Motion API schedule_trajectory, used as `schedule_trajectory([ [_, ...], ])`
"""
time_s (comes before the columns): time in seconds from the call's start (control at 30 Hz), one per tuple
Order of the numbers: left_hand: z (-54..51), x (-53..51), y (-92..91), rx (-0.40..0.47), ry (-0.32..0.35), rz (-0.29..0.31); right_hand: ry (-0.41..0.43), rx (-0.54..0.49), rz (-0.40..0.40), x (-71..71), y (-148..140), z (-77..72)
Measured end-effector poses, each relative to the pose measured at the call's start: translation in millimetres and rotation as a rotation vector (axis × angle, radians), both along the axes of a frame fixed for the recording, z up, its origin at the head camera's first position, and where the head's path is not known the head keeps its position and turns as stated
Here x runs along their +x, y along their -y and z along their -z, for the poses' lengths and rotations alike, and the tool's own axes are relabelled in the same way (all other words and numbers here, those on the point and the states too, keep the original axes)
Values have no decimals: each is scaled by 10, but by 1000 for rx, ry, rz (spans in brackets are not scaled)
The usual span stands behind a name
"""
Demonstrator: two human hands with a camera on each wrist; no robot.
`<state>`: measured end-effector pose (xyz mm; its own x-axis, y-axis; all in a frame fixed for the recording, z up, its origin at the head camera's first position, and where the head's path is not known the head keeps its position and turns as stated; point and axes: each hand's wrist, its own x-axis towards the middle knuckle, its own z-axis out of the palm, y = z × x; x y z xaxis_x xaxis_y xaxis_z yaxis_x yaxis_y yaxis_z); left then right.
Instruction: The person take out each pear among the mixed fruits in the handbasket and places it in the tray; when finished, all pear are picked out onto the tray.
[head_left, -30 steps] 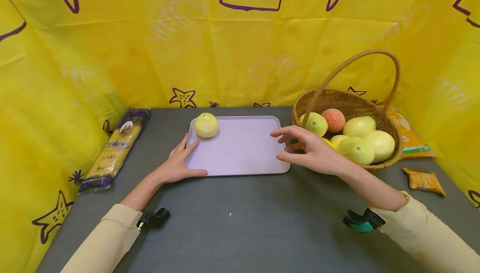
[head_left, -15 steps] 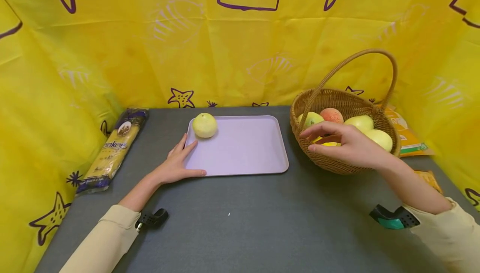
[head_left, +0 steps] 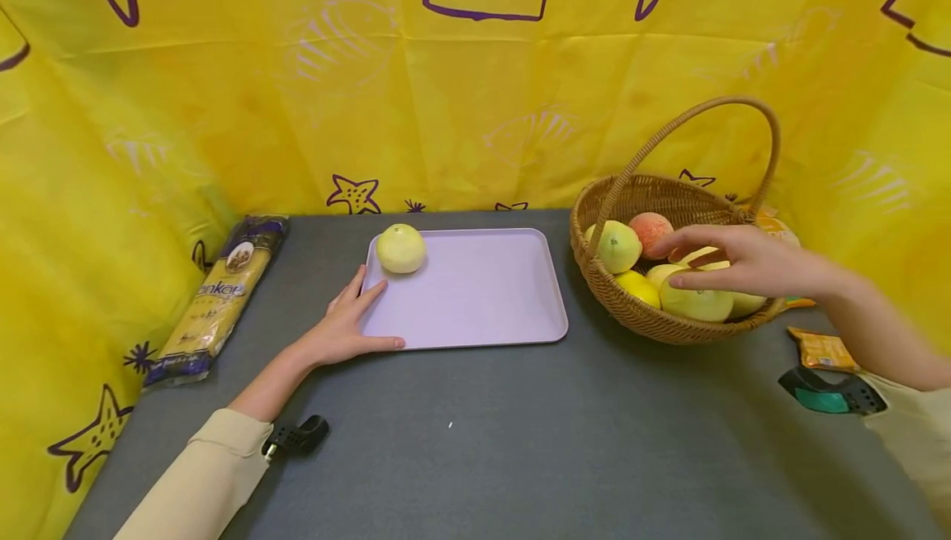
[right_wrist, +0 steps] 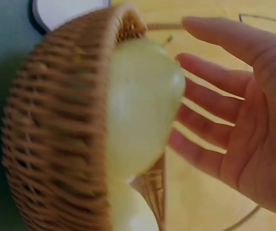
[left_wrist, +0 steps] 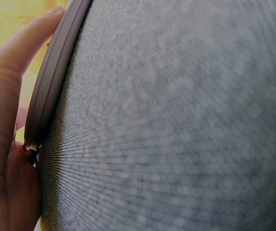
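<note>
Two spread grips: in the head view, your right grip (head_left: 761, 262) hovers over the green pear (head_left: 695, 305) in the wicker basket (head_left: 627, 311); your left grip (head_left: 343, 330), at the tray (head_left: 475, 300), is farther. Left wrist: grip against tray. Right wrist: pear beside your fingers (right_wrist: 215, 98).

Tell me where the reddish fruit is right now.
Head view, right side: the reddish fruit sits in the wicker basket, just right of a greenish fruit.

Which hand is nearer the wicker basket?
Right. The right hand is above the wicker basket; the left hand is left of it, touching the purple tray near its near-left corner.
</note>
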<state>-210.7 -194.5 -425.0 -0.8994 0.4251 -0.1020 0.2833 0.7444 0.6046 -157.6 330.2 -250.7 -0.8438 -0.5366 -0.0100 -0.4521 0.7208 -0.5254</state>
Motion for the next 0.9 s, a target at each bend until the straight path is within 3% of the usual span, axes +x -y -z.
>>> schedule_trajectory([
  [0.23,-17,6,3,5,5,3,187,143,-70,-90,-173,-84],
  [0.43,-11,-2,5,-7,5,0,353,174,-141,-155,-245,-90],
  [0.9,-9,1,4,-1,9,-2,398,226,-143,-225,-281,-58],
])
